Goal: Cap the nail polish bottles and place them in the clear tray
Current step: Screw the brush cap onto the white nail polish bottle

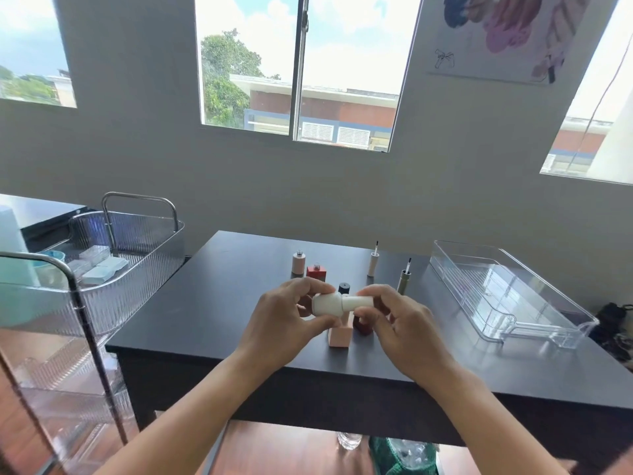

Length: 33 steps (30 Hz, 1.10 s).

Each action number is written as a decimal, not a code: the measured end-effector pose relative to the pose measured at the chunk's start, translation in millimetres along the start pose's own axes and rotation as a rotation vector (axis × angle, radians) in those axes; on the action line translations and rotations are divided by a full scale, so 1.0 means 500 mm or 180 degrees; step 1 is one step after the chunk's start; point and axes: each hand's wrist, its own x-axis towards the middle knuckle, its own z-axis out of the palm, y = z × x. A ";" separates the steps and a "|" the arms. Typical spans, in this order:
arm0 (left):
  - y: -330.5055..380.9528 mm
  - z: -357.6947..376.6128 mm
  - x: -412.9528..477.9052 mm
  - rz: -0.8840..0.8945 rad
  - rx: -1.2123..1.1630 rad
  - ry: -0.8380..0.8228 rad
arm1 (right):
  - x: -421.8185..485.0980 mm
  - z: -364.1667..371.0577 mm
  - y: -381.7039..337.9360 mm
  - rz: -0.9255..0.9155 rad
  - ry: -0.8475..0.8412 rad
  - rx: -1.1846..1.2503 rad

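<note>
I hold a white nail polish bottle (328, 304) sideways above the dark table (205, 303). My left hand (284, 323) grips its body. My right hand (400, 323) grips its white cap (358, 302), which sits on the bottle's neck. Behind my hands stand an uncapped pale pink bottle (298, 263) and an uncapped red square bottle (316, 271). Two caps stand brush-up: a cream one (373, 264) and an olive one (404, 281). A pink square bottle (340, 334), a dark red bottle (363, 326) and a black cap (344, 288) are partly hidden by my hands. The clear tray (534, 332) lies empty at right.
A clear ribbed trolley (150, 255) with metal handles stands left of the table, holding small boxes. The wall and windows are behind the table. Under the table I see a glass jar (349, 440) and a green bag (404, 457). Dark items (613, 317) lie beyond the tray.
</note>
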 end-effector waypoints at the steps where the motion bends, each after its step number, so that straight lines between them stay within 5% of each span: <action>1: 0.001 0.000 0.000 0.0008 0.0012 0.0001 | 0.000 -0.001 -0.002 -0.0087 0.0004 -0.0199; 23: 0.006 0.018 -0.002 0.0469 0.0593 0.0245 | 0.009 -0.005 0.012 0.0159 -0.0430 0.0072; 30: -0.004 -0.002 0.038 -0.0219 0.0079 0.0095 | 0.052 -0.022 0.008 0.0443 -0.0357 0.0860; 33: -0.023 -0.016 0.052 -0.0738 -0.0477 0.0084 | 0.077 -0.040 0.032 0.0760 0.0080 0.0997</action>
